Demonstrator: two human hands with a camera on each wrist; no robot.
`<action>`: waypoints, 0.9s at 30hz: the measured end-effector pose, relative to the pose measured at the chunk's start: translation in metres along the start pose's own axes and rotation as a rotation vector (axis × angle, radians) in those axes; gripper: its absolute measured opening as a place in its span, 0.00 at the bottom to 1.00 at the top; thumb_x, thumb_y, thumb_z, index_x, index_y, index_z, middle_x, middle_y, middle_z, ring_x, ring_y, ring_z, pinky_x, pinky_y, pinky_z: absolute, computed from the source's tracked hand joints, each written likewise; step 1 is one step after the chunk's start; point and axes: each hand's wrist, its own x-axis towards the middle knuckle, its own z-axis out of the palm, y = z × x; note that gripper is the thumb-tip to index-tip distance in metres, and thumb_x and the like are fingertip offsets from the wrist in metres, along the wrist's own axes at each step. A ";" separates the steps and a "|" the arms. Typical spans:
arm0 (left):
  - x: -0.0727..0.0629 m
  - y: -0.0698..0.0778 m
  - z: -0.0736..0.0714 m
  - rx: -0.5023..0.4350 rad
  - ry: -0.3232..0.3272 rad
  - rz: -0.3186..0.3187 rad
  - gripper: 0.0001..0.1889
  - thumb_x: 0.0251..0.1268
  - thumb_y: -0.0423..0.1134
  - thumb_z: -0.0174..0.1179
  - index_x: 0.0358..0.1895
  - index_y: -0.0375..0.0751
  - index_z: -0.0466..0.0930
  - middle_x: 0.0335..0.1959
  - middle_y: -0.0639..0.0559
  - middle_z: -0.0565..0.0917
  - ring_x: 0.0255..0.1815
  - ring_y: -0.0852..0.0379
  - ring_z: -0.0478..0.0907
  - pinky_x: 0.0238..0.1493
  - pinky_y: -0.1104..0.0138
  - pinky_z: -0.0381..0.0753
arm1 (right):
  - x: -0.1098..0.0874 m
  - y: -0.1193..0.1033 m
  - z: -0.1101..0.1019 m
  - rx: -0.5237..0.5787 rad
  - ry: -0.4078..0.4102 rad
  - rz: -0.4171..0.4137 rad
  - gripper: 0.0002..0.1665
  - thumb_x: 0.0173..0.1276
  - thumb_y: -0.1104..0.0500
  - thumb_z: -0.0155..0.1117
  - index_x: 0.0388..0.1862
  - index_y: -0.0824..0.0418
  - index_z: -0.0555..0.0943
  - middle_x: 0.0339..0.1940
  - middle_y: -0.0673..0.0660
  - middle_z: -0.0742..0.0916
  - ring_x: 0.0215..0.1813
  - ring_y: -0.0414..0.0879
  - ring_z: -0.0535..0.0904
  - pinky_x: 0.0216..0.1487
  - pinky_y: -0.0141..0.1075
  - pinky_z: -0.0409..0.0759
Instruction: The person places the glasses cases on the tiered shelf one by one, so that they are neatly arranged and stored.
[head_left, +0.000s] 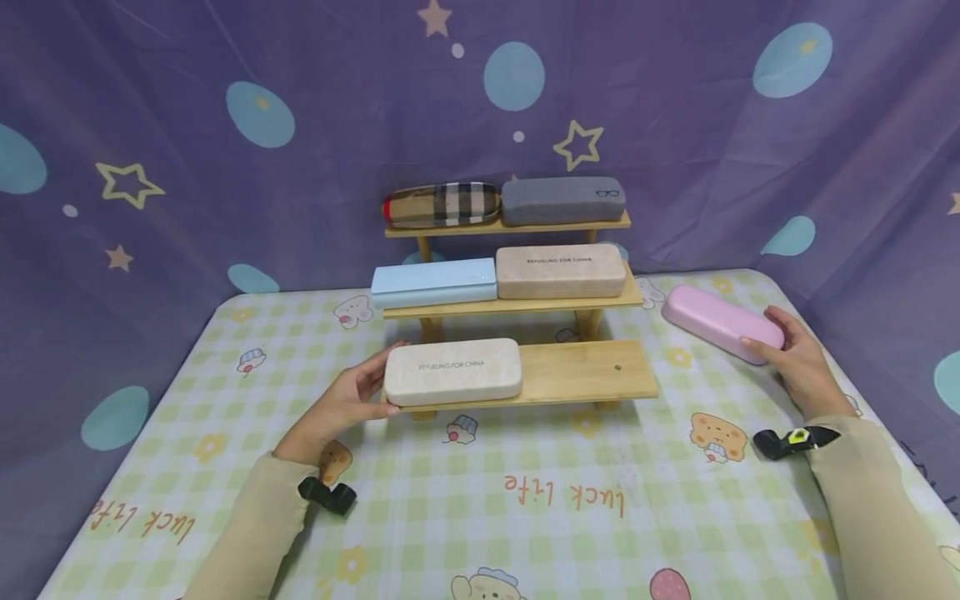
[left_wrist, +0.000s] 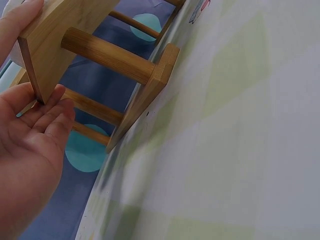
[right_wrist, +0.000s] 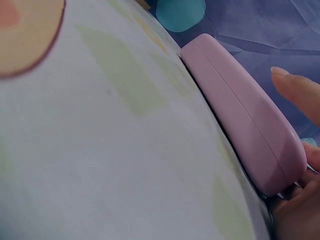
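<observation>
On the lowest board of a wooden three-step shelf point(head_left: 588, 371) lies a white glasses case point(head_left: 453, 372) with dark lettering. My left hand point(head_left: 348, 404) grips around the case's left end, thumb in front and fingers behind. In the left wrist view, the fingers of the left hand point(left_wrist: 32, 150) also touch the board's corner. Over at the right, a pink glasses case point(head_left: 720, 323) lies on the tablecloth. Around its near end is my right hand point(head_left: 804, 362); in the right wrist view, the thumb point(right_wrist: 297, 90) stands apart from the case, while other fingers are beside its end.
The middle board holds a light blue case point(head_left: 435, 283) and a beige case point(head_left: 561, 272). Above them sit a plaid case point(head_left: 442, 205) and a grey case point(head_left: 562, 201). A checked tablecloth point(head_left: 525, 542) covers the table, with a purple curtain point(head_left: 337, 67) behind.
</observation>
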 end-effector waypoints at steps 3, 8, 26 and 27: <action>0.000 0.000 0.000 -0.004 0.000 -0.002 0.47 0.51 0.28 0.68 0.73 0.32 0.50 0.75 0.40 0.49 0.73 0.64 0.50 0.66 0.78 0.56 | 0.001 -0.001 0.000 -0.161 0.006 0.009 0.48 0.66 0.60 0.63 0.77 0.59 0.47 0.77 0.55 0.53 0.70 0.34 0.52 0.66 0.18 0.50; -0.001 -0.001 0.000 -0.004 0.001 -0.002 0.46 0.52 0.28 0.68 0.73 0.32 0.50 0.75 0.40 0.50 0.72 0.65 0.51 0.65 0.78 0.57 | 0.000 -0.003 0.001 -0.315 -0.010 0.033 0.49 0.66 0.53 0.63 0.77 0.58 0.46 0.77 0.60 0.53 0.71 0.38 0.52 0.66 0.20 0.51; 0.000 0.000 0.000 0.003 0.001 0.008 0.46 0.52 0.27 0.67 0.73 0.32 0.50 0.75 0.39 0.49 0.72 0.67 0.52 0.65 0.78 0.57 | -0.001 -0.006 0.004 -0.371 0.024 0.049 0.47 0.57 0.55 0.72 0.72 0.61 0.59 0.61 0.63 0.67 0.52 0.42 0.65 0.42 0.16 0.63; 0.000 0.001 0.000 0.005 0.002 0.008 0.46 0.52 0.27 0.68 0.73 0.31 0.50 0.75 0.39 0.49 0.72 0.67 0.52 0.65 0.78 0.57 | -0.001 -0.006 0.004 -0.369 0.029 0.054 0.47 0.56 0.55 0.73 0.71 0.60 0.60 0.61 0.63 0.67 0.52 0.41 0.65 0.42 0.16 0.63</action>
